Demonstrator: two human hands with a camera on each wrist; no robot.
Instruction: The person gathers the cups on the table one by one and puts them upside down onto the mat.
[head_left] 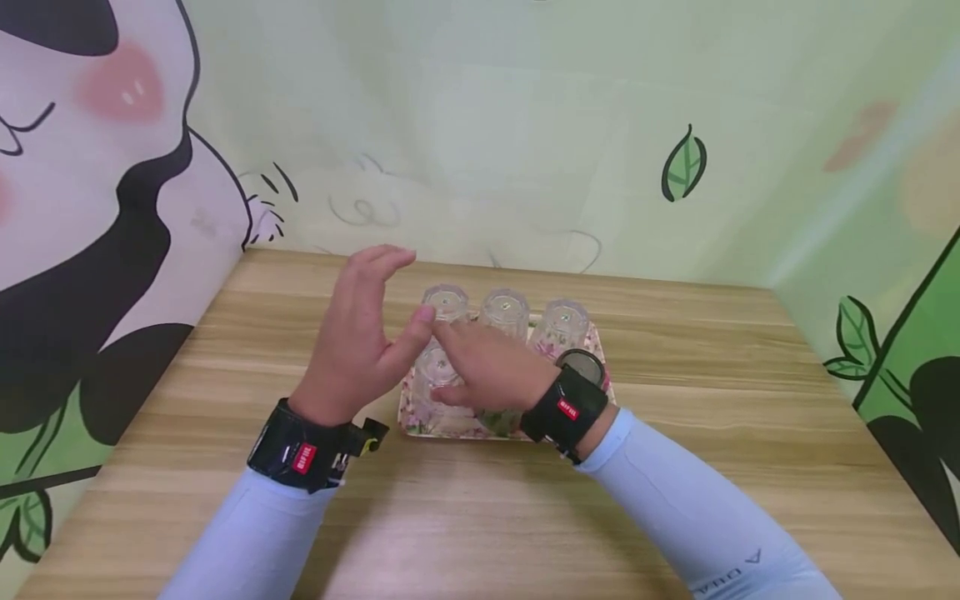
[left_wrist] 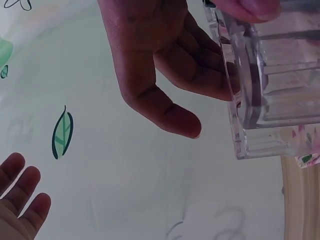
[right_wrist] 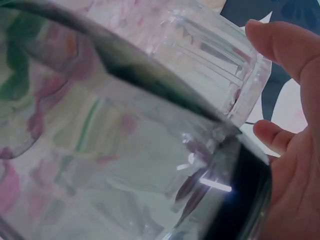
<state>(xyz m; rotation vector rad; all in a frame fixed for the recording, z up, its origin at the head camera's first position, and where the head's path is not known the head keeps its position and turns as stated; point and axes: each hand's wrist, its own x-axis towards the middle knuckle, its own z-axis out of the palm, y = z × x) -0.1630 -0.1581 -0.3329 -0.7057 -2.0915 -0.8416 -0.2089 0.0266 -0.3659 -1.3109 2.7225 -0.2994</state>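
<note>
Several clear faceted glasses stand upside down on a floral tray (head_left: 450, 429). My right hand (head_left: 495, 362) reaches leftward over it, with thumb and fingers around the front-left glass (head_left: 438, 368). In the left wrist view, the fingers of the right hand (left_wrist: 150, 55) bend behind this glass (left_wrist: 285, 75); firm contact is hard to judge. My left hand (head_left: 360, 342) is raised at the tray's left, fingers relaxed, holding nothing. Its thumb tip appears close to the right index finger. Another glass (right_wrist: 125, 165) looms near the right wrist camera.
Three glasses make the back row: left (head_left: 446, 300), middle (head_left: 506, 310) and right (head_left: 564, 321). The tray rests on a wooden table (head_left: 712, 417). A pale wall cloth (head_left: 510, 167) with cartoon drawings rises behind the table.
</note>
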